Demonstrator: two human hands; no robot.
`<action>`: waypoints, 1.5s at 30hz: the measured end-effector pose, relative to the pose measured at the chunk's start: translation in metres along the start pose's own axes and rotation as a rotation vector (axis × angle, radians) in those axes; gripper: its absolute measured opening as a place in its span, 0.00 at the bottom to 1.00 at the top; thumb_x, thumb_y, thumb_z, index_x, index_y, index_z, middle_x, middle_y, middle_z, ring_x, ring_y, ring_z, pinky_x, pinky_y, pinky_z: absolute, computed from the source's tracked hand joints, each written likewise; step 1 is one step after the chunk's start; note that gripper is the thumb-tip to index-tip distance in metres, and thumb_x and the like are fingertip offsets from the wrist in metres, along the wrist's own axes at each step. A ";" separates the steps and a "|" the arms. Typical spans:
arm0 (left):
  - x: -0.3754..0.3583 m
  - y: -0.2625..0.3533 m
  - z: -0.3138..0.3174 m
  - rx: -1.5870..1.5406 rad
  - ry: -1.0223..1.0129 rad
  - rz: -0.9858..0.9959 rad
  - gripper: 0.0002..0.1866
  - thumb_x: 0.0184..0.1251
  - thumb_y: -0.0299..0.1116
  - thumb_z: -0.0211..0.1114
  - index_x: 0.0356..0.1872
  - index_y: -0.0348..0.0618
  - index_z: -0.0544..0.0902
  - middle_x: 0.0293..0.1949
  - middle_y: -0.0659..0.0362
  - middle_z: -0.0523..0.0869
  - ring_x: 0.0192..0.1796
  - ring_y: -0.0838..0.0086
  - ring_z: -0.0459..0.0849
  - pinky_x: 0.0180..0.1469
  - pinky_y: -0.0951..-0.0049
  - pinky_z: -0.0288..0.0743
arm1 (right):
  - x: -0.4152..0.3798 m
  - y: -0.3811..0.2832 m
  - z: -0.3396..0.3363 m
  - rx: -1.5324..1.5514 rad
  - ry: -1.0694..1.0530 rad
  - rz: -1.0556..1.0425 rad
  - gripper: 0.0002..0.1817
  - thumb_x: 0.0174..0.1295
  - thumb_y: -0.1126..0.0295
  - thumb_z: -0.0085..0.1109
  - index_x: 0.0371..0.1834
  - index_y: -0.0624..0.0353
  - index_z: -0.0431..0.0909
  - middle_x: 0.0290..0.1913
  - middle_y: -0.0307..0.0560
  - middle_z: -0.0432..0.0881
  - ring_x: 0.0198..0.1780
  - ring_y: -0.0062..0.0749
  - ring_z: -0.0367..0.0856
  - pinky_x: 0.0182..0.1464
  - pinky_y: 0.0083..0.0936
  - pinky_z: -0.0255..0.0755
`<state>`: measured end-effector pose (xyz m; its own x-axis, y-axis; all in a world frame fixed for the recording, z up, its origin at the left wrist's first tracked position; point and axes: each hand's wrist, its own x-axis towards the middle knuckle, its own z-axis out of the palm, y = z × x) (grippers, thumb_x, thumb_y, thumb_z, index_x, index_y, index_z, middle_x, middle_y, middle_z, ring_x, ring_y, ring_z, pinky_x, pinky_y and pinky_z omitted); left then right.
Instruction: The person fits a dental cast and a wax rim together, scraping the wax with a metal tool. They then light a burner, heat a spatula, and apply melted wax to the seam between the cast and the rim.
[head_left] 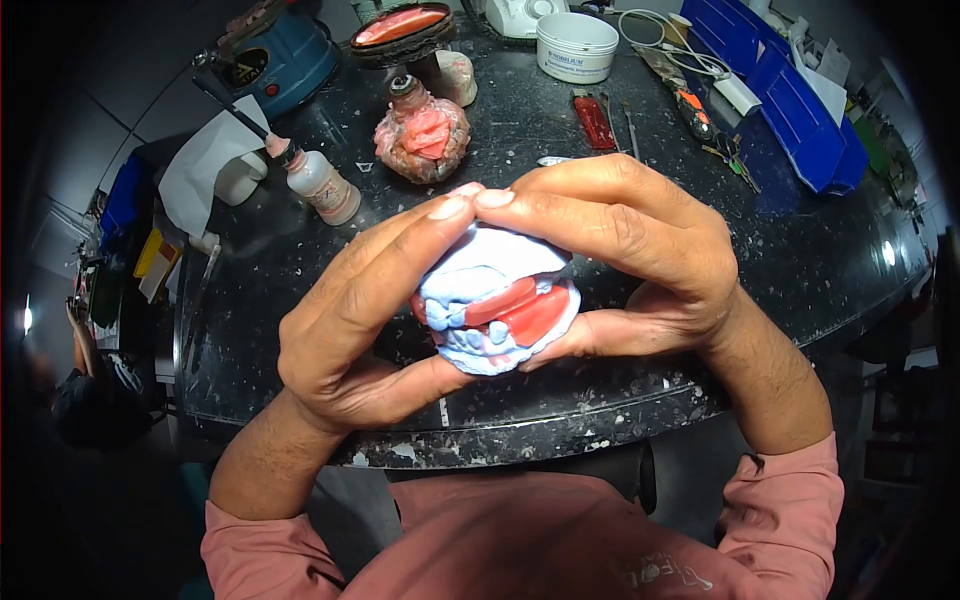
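Observation:
A pair of pale blue-white plaster dental casts, upper over lower, sits between my two hands above the bench's front edge. Red wax fills the right part of the gap between them, and blue-white teeth show at the left. My left hand grips the casts from the left, thumb under the lower one and fingers over the top. From the right, my right hand clasps them the same way, its thumb at the lower cast's edge. The fingertips of both hands meet over the upper cast.
Behind the casts stand a wax-covered round burner, a dish of red wax and a white tub. A bottle is at left. A red lighter, keys and blue trays lie right.

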<state>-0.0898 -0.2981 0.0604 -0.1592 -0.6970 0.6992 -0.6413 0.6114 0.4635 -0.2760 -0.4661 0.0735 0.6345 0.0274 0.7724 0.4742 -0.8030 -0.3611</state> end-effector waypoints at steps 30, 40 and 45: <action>0.003 -0.006 0.026 -1.386 0.279 -0.954 0.25 0.79 0.40 0.52 0.68 0.31 0.70 0.62 0.44 0.80 0.66 0.60 0.79 0.72 0.57 0.69 | -0.006 0.001 0.033 0.417 0.404 0.494 0.13 0.68 0.72 0.65 0.53 0.64 0.80 0.49 0.43 0.85 0.53 0.26 0.83 0.57 0.25 0.75; 0.000 -0.017 0.017 -1.238 0.370 -1.053 0.26 0.80 0.45 0.58 0.68 0.35 0.71 0.48 0.56 0.85 0.41 0.75 0.89 0.33 0.85 0.80 | -0.008 0.016 0.022 0.737 0.372 0.775 0.17 0.80 0.63 0.47 0.65 0.60 0.68 0.59 0.59 0.82 0.61 0.39 0.82 0.61 0.32 0.76; 0.007 -0.014 0.021 -1.050 0.391 -1.034 0.27 0.73 0.30 0.65 0.70 0.35 0.70 0.50 0.57 0.85 0.50 0.77 0.87 0.43 0.83 0.79 | -0.009 0.017 0.017 1.073 0.403 0.881 0.16 0.77 0.66 0.50 0.63 0.61 0.72 0.63 0.57 0.79 0.62 0.39 0.81 0.61 0.34 0.78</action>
<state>-0.0977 -0.3188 0.0474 0.3211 -0.9356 -0.1468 0.4901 0.0315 0.8711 -0.2631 -0.4694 0.0521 0.8304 -0.5435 0.1226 0.3629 0.3606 -0.8592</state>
